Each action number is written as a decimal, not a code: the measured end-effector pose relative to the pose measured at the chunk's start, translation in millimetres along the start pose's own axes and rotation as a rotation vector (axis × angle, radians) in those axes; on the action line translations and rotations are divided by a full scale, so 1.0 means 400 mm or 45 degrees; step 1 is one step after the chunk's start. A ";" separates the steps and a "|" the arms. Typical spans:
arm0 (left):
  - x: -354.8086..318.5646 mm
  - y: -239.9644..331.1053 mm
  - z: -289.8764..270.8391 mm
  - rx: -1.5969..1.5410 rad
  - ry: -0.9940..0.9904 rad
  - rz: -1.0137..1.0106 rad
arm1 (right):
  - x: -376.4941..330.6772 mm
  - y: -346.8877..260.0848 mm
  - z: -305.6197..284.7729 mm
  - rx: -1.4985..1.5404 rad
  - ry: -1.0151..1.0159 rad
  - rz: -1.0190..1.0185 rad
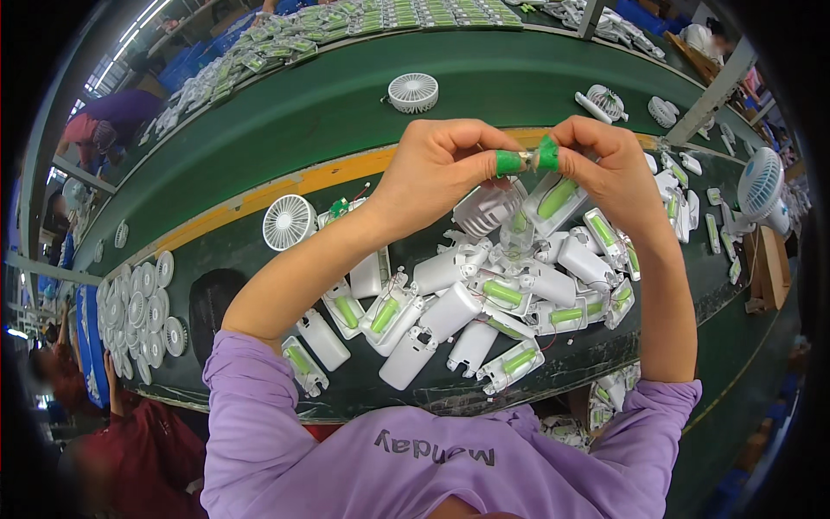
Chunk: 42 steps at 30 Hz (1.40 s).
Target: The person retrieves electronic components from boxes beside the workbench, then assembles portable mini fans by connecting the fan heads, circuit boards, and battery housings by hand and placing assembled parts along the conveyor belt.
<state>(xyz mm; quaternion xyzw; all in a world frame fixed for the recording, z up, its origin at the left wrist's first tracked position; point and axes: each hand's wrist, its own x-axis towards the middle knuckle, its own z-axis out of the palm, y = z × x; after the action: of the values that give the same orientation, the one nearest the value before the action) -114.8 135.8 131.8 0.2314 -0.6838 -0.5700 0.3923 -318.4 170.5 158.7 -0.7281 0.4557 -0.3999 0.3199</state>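
I have both hands raised above the pile of white fan handles (484, 303) that lies on the dark green surface (259, 259) in front of me. My left hand (437, 169) is closed in a pinch, thumb and forefinger wrapped in green tape, and my right hand (605, 160) is closed the same way, its taped fingertips pressed against those of the left. Between the two grips I hold a small metallic part (524, 156); it is too small and too covered by my fingers for me to say what it is, perhaps a bit of wire or a contact. Directly under my hands, at the far edge of the pile, an open handle shell with a green battery cell (555, 199) faces up, and a ribbed grey-white piece (486, 208) sits just beside it on the left. Many shells in the pile show green cells and thin red wires. Left of the pile a round white fan grille (289, 221) lies flat, and farther left a stack of round white discs (138, 311) crowds the edge of the surface. Beyond the pile runs a yellow stripe (303, 182), then a green conveyor belt (346, 95) carrying another fan grille (412, 92). To the right of the pile a standing white fan (762, 186) faces me.
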 end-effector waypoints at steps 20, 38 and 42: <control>0.034 -0.032 -0.015 0.203 -0.019 0.091 | 0.019 0.049 0.019 -0.102 0.152 -0.037; 0.183 -0.280 -0.270 0.751 0.456 0.077 | 0.210 0.162 -0.111 0.226 0.384 0.116; 0.255 -0.360 -0.283 1.105 0.447 0.107 | 0.250 0.261 -0.178 -0.053 0.548 0.112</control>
<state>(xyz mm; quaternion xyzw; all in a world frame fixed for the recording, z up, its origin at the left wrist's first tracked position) -102.9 -44.8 26.1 0.4390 -0.7911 -0.1673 0.3918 -396.7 31.8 135.1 -0.6117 0.5530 -0.5224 0.2172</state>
